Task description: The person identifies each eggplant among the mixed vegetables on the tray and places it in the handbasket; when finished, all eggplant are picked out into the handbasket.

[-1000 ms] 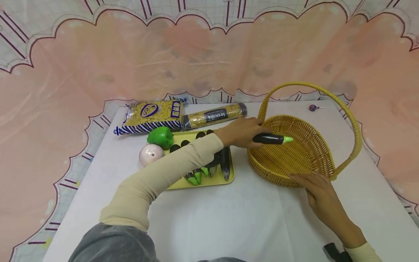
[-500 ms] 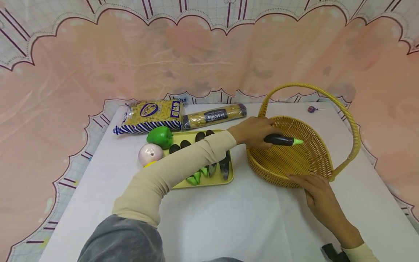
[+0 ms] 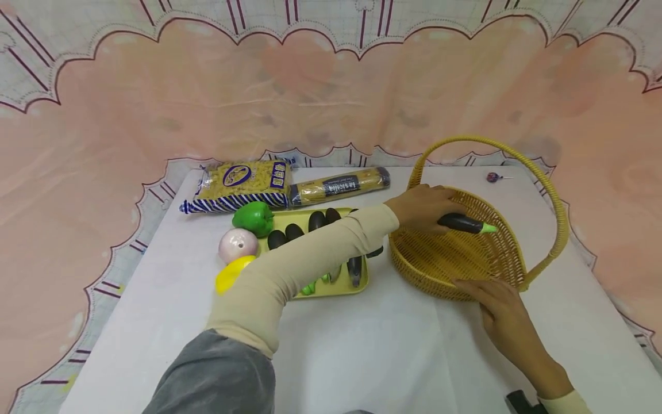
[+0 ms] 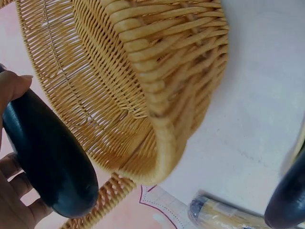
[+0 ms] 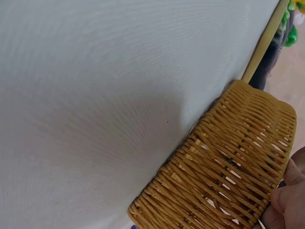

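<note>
In the head view my left hand [image 3: 426, 208] holds an eggplant [image 3: 465, 223], black with a bright green stem end, over the wicker basket [image 3: 445, 284]. The left wrist view shows the thumb and fingers on either side of the eggplant [image 4: 50, 152], its rounded dark end just outside the basket's rim in that view. My right hand [image 3: 501, 305] grips the near rim of the basket, the fingers reaching over the edge; the right wrist view shows that hand [image 5: 288, 198] at the woven wall. More eggplants [image 3: 354, 270] lie on a yellow tray [image 3: 362, 287], partly hidden by the left sleeve.
A green bell pepper [image 3: 253, 218], a pale pink round thing [image 3: 238, 245] and a yellow item [image 3: 233, 276] sit left of the tray. Behind stand a bag of pasta [image 3: 243, 181] and a long pasta pack [image 3: 341, 185]. A lollipop [image 3: 493, 177] lies at the back right. The basket's tall handle [image 3: 561, 218] arches upward.
My left hand has moved right with the eggplant, further over the basket. The yellow item has come out from behind the sleeve. My right hand stays at the rim.
</note>
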